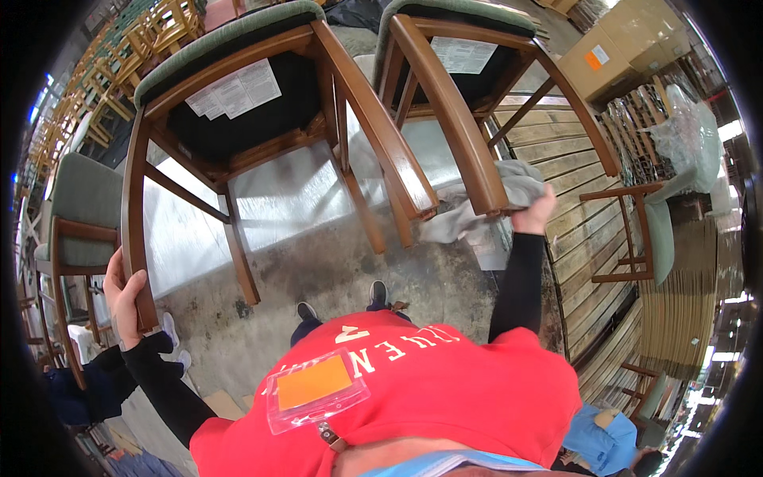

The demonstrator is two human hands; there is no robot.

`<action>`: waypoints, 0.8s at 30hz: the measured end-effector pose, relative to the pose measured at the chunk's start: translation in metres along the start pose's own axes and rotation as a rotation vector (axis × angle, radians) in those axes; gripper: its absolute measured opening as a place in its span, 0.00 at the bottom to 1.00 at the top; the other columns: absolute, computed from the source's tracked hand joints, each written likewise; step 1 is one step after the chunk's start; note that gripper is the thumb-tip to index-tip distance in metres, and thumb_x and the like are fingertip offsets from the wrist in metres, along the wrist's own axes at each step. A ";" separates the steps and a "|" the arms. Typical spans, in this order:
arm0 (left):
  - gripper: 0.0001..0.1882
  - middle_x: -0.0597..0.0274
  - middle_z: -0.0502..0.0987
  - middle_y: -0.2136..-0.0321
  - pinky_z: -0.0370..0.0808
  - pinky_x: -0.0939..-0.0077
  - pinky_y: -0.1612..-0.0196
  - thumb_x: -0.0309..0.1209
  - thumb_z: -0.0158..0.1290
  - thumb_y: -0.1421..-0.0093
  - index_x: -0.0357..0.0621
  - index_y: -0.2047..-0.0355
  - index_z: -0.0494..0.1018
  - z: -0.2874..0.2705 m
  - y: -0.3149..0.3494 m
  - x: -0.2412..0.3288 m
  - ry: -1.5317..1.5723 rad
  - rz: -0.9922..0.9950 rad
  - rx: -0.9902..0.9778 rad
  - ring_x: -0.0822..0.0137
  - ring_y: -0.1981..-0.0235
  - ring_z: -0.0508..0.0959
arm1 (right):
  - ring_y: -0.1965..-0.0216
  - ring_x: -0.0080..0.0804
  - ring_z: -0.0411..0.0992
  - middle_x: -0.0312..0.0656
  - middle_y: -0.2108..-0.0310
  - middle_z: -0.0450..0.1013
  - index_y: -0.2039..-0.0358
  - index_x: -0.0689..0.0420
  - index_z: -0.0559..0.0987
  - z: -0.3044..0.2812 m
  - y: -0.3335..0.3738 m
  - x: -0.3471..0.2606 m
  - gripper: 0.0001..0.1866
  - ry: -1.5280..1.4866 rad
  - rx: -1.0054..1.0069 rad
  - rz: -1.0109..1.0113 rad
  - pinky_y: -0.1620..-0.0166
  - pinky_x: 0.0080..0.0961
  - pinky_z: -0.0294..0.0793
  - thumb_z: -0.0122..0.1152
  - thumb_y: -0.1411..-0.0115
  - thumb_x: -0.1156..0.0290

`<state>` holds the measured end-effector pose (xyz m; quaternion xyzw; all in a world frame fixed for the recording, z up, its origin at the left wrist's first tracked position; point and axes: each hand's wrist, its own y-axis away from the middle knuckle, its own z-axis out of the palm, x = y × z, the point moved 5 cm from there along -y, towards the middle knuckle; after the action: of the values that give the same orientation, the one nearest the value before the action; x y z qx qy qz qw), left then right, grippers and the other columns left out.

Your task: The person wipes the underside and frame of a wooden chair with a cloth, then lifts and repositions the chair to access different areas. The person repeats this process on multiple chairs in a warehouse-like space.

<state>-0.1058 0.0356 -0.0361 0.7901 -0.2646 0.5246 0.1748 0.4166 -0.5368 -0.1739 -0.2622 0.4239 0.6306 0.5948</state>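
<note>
A wooden chair (380, 127) with a grey-green padded seat is tipped up in front of me, its dark underside and white paper labels showing. At the lower left, my left hand (124, 300) has its fingers around the end of one leg of this chair. A second chair of the same kind (457, 119) stands tipped beside it on the right. My right hand (534, 213) grips a grey cloth (469, 216) at the end of that second chair's near leg. Part of the cloth hangs behind the leg, and some of my right fingers are hidden in it.
On the right lie wooden slats (568, 191), a big cardboard box (624, 49) and a plastic-wrapped chair (664, 215). More chairs (86, 215) stand at the left, with bare wooden frames (119, 67) farther back. People are at the lower left and lower right (602, 439).
</note>
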 end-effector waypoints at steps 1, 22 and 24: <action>0.35 0.52 0.73 0.44 0.63 0.71 0.37 0.26 0.55 0.46 0.31 0.36 0.64 0.003 -0.002 0.001 0.012 0.032 0.006 0.62 0.43 0.73 | 0.53 0.44 0.78 0.49 0.56 0.79 0.56 0.63 0.79 0.008 0.026 -0.029 0.22 -0.028 -0.074 -0.051 0.46 0.42 0.76 0.43 0.38 0.60; 0.11 0.69 0.63 0.92 0.69 0.69 0.56 0.29 0.58 0.52 0.43 0.67 0.82 0.039 0.004 0.072 -0.144 0.781 -0.483 0.68 0.87 0.64 | 0.65 0.55 0.80 0.61 0.64 0.77 0.44 0.65 0.61 0.283 0.227 -0.001 0.40 2.197 -0.603 -0.908 0.63 0.45 0.81 0.71 0.53 0.64; 0.10 0.71 0.63 0.92 0.68 0.69 0.59 0.28 0.59 0.54 0.44 0.68 0.82 0.041 0.003 0.073 -0.118 0.797 -0.483 0.68 0.88 0.64 | 0.69 0.57 0.80 0.57 0.73 0.79 0.49 0.70 0.61 0.299 0.207 0.003 0.38 2.132 -0.667 -0.892 0.63 0.47 0.81 0.70 0.55 0.64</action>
<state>-0.0550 -0.0068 0.0152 0.5922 -0.6713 0.4283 0.1234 0.2666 -0.2679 0.0198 -0.9164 0.3906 -0.0862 0.0139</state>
